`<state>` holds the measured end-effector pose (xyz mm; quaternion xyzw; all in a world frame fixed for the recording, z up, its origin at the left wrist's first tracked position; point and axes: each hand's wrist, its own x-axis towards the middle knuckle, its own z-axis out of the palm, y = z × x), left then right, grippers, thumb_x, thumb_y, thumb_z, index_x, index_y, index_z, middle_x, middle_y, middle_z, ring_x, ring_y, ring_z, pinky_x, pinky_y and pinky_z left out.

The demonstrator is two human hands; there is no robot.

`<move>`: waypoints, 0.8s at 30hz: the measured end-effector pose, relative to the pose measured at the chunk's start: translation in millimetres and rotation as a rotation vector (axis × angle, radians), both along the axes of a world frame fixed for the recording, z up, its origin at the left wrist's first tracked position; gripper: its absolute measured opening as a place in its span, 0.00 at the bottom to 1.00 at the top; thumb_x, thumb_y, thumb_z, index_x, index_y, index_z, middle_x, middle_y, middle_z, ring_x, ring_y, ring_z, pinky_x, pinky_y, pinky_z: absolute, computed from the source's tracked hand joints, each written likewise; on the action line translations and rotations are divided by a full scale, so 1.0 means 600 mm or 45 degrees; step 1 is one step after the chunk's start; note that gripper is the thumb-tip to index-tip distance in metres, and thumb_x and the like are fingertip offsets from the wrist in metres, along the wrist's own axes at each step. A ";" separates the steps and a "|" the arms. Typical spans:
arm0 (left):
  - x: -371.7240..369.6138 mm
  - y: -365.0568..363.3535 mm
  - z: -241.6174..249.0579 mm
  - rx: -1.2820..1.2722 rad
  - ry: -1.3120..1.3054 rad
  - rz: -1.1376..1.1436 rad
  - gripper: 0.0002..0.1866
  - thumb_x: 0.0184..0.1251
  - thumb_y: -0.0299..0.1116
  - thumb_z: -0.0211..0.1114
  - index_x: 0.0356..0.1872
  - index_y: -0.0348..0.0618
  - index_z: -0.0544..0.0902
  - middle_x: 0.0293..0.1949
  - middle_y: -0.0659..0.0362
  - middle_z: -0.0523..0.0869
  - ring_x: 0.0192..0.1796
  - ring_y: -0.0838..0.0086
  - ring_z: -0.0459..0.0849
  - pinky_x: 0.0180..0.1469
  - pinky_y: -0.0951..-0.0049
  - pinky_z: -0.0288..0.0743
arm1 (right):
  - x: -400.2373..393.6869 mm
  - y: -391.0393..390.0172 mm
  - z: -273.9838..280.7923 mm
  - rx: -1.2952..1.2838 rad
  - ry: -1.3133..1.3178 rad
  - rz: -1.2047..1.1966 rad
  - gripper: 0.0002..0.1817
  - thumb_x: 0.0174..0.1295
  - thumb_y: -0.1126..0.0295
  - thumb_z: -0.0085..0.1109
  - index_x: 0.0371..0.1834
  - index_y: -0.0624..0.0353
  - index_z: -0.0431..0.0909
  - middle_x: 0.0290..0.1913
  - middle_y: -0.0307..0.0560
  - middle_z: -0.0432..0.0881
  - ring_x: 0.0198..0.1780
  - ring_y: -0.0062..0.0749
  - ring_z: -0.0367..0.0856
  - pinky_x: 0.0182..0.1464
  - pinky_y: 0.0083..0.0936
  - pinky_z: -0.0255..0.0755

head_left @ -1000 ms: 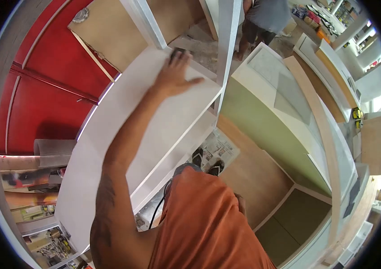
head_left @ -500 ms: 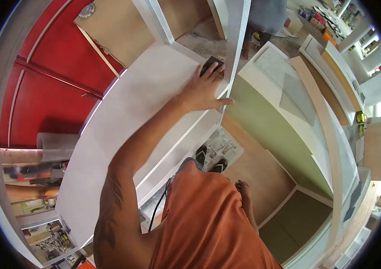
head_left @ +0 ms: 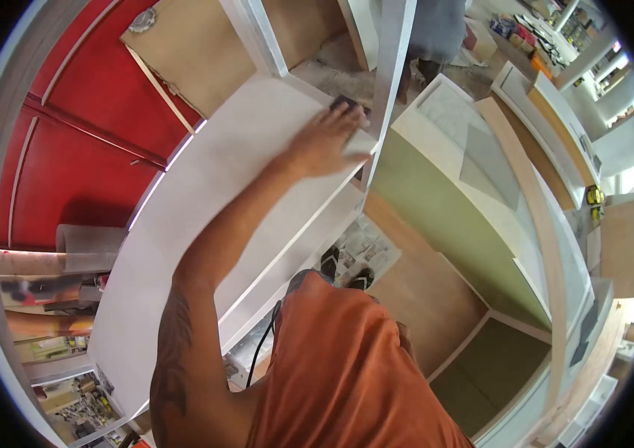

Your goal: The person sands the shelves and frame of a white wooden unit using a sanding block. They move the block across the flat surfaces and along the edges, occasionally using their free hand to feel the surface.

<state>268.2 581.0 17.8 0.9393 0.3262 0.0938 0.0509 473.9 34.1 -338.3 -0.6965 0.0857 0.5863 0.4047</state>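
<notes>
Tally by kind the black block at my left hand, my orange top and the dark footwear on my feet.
Block, under the fingers of the left hand: 1
Top: 1
Footwear pieces: 2
Total: 4

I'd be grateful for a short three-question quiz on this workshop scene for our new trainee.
1. Which hand has its fingers on the dark block?
2. True or false: newspaper is spread over the top of the white panel.
3. The large surface at the far left of the view, past the white panel, is mostly: a) green, b) red, c) blue.

Key: 1. the left hand; 2. false; 3. b
</notes>
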 end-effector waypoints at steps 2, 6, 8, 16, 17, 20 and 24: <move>-0.008 0.079 -0.008 0.006 -0.003 0.051 0.51 0.73 0.73 0.49 0.80 0.36 0.62 0.83 0.51 0.60 0.85 0.54 0.53 0.84 0.54 0.46 | -0.003 -0.004 0.002 0.005 -0.007 0.016 0.18 0.74 0.63 0.56 0.55 0.69 0.82 0.43 0.52 0.87 0.42 0.38 0.86 0.46 0.33 0.81; 0.018 0.087 -0.014 0.018 -0.098 0.213 0.49 0.74 0.72 0.48 0.79 0.36 0.64 0.81 0.47 0.63 0.84 0.51 0.54 0.84 0.53 0.48 | 0.004 -0.004 -0.006 0.085 0.002 -0.045 0.18 0.74 0.64 0.56 0.55 0.69 0.82 0.42 0.52 0.86 0.41 0.38 0.86 0.45 0.33 0.80; 0.023 0.018 -0.011 0.107 -0.075 0.210 0.49 0.74 0.72 0.48 0.79 0.35 0.64 0.81 0.46 0.63 0.84 0.51 0.54 0.84 0.53 0.49 | 0.002 0.012 0.001 0.122 0.017 -0.083 0.18 0.74 0.64 0.56 0.55 0.69 0.82 0.42 0.51 0.86 0.41 0.38 0.86 0.45 0.33 0.80; -0.057 0.181 -0.029 0.011 -0.061 0.045 0.46 0.76 0.64 0.56 0.80 0.36 0.61 0.82 0.48 0.61 0.84 0.51 0.55 0.84 0.55 0.48 | -0.014 0.010 0.025 -0.013 -0.102 0.195 0.17 0.74 0.65 0.57 0.54 0.69 0.83 0.41 0.52 0.87 0.40 0.39 0.86 0.47 0.34 0.82; -0.053 0.178 -0.035 0.016 -0.070 0.044 0.46 0.76 0.64 0.56 0.80 0.36 0.61 0.82 0.48 0.61 0.84 0.51 0.55 0.84 0.55 0.48 | -0.007 0.018 0.026 0.035 -0.180 0.334 0.17 0.73 0.65 0.57 0.54 0.69 0.83 0.41 0.52 0.87 0.41 0.39 0.86 0.48 0.35 0.82; -0.036 0.104 -0.039 0.093 -0.081 0.129 0.46 0.76 0.63 0.56 0.81 0.36 0.61 0.82 0.48 0.61 0.84 0.51 0.55 0.84 0.55 0.48 | -0.010 0.013 0.029 0.053 -0.059 -0.009 0.17 0.74 0.66 0.56 0.54 0.69 0.83 0.43 0.53 0.87 0.42 0.39 0.86 0.49 0.36 0.82; -0.010 -0.016 0.014 0.008 -0.002 -0.127 0.46 0.76 0.63 0.56 0.81 0.37 0.60 0.83 0.48 0.60 0.84 0.51 0.55 0.84 0.54 0.49 | -0.010 -0.009 0.019 -0.013 -0.046 -0.030 0.17 0.74 0.66 0.56 0.55 0.69 0.83 0.43 0.53 0.87 0.43 0.40 0.86 0.50 0.36 0.82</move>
